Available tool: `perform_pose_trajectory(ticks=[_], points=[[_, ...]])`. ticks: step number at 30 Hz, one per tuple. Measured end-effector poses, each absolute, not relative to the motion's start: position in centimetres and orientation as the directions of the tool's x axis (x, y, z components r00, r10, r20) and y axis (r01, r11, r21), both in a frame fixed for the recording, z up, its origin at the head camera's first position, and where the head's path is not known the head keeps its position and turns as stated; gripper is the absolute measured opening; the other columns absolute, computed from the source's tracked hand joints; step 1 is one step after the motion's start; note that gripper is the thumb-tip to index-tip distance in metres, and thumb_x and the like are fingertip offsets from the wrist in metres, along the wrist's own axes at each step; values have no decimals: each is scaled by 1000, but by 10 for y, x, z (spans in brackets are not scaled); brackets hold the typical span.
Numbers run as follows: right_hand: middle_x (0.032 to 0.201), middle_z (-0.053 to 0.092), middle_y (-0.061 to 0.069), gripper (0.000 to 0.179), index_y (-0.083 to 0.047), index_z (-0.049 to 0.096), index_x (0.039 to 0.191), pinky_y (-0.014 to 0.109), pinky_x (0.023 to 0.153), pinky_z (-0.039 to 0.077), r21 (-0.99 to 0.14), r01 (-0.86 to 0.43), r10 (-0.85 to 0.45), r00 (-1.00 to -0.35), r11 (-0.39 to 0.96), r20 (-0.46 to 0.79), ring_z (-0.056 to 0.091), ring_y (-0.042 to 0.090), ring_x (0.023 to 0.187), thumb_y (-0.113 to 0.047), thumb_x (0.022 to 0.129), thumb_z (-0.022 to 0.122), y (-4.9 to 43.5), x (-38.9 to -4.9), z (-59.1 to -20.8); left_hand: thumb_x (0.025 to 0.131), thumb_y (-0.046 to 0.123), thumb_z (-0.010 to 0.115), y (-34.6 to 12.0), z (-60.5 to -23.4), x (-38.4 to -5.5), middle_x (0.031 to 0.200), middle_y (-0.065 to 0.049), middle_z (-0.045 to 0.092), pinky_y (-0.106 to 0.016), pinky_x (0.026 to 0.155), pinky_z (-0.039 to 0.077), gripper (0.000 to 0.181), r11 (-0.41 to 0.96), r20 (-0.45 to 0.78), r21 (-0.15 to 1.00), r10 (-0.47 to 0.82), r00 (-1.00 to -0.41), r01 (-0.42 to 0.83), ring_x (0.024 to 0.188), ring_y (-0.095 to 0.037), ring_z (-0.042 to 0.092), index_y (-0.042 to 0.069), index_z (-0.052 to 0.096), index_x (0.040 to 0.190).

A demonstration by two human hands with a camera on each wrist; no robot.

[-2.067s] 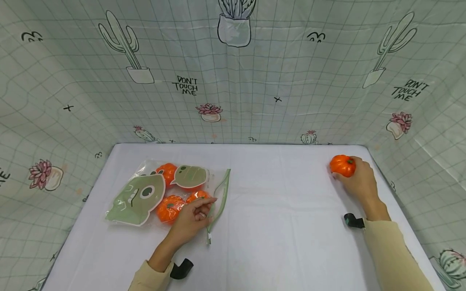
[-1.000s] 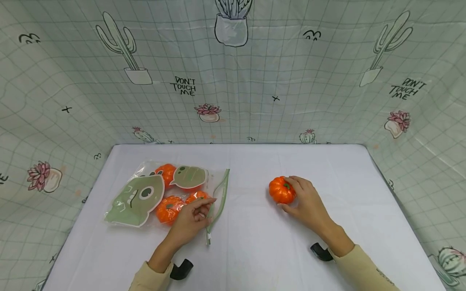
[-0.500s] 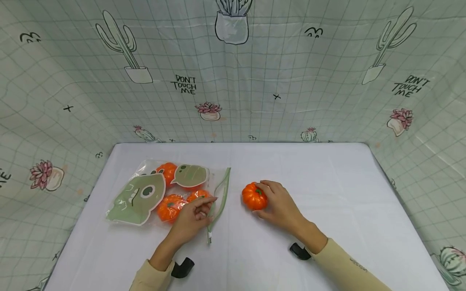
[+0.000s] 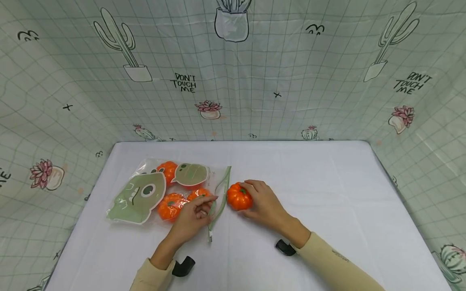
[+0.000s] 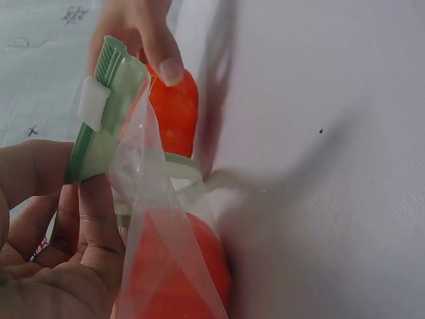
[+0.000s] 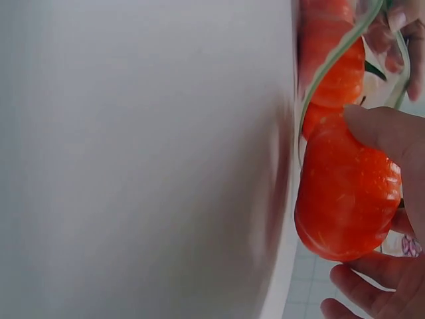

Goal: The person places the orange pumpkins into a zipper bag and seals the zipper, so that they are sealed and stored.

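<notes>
My right hand (image 4: 265,206) grips a small orange pumpkin (image 4: 239,197) with a green stem, right at the mouth of a clear zipper bag (image 4: 217,178). The thumb and fingers curl round its sides in the right wrist view. My left hand (image 4: 191,220) pinches the bag's green zip edge (image 5: 99,126), which has a white slider (image 5: 93,104), and holds it raised so the mouth gapes. Inside the bag lie several orange pumpkins (image 4: 170,207) under printed green cartoon shapes (image 4: 140,198). Part of one pumpkin is hidden behind the left hand.
A white-covered table (image 4: 327,182) carries the bag on its left half. Behind and at both sides hangs a grid-patterned cloth (image 4: 255,81) with cactus prints. A black wrist piece (image 4: 183,266) sits by the left sleeve and another black piece (image 4: 285,247) by the right.
My right hand has carried the pumpkin from the table's far right leftward to the bag's mouth. The left hand has stayed at the zip edge.
</notes>
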State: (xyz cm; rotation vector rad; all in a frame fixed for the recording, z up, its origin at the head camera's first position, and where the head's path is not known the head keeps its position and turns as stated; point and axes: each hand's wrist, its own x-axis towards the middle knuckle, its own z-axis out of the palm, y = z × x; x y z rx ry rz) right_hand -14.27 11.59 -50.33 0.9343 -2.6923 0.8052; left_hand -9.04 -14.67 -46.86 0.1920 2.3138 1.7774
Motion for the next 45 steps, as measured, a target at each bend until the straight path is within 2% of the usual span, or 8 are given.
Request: perform_pose_trajectory(ticks=[15, 24, 31, 37, 41, 45], points=[[138, 62, 19, 79, -5, 60, 142, 55, 108, 50, -424, -591, -503, -807, 686, 309, 57, 39, 128, -34, 77, 95, 85, -151, -509, 87, -14, 68, -147, -469, -89, 105, -13, 61, -15, 69, 46, 48, 283, -84, 959, 240, -967, -13, 91, -20, 57, -6, 67, 134], [133, 63, 20, 77, -3, 61, 139, 54, 104, 52, -383, -559, -469, -828, 735, 307, 58, 40, 125, -37, 79, 94, 70, -154, -508, 86, -15, 67, -147, -467, -89, 103, -13, 60, -15, 67, 43, 49, 286, -79, 958, 248, -966, -5, 89, -19, 55, -6, 67, 134], [128, 67, 16, 79, 0, 61, 133, 49, 100, 54, -333, -517, -410, -845, 788, 342, 62, 38, 118, -42, 76, 96, 54, -155, -507, 87, -13, 67, -149, -465, -89, 105, -14, 60, -15, 67, 44, 49, 289, -79, 957, 264, -961, 1, 90, -21, 55, -6, 66, 135], [129, 66, 17, 82, 0, 59, 135, 51, 100, 53, -318, -511, -401, -846, 799, 353, 62, 38, 119, -44, 76, 95, 50, -155, -508, 88, -12, 69, -150, -466, -89, 106, -14, 60, -15, 69, 47, 49, 282, -76, 960, 271, -959, 3, 93, -23, 57, -6, 65, 137], [135, 62, 21, 82, -1, 59, 139, 54, 103, 52, -328, -516, -414, -847, 791, 332, 60, 40, 124, -43, 77, 94, 56, -152, -509, 88, -12, 69, -150, -467, -89, 107, -15, 60, -15, 71, 49, 49, 273, -68, 962, 279, -958, 11, 94, -24, 57, -6, 64, 137], [135, 63, 21, 78, -1, 58, 140, 57, 103, 51, -382, -505, -408, -860, 774, 307, 59, 41, 125, -35, 79, 94, 62, -150, -506, 88, -11, 69, -151, -466, -89, 106, -15, 60, -15, 70, 48, 49, 272, -71, 962, 283, -957, 9, 93, -23, 56, -7, 64, 137]])
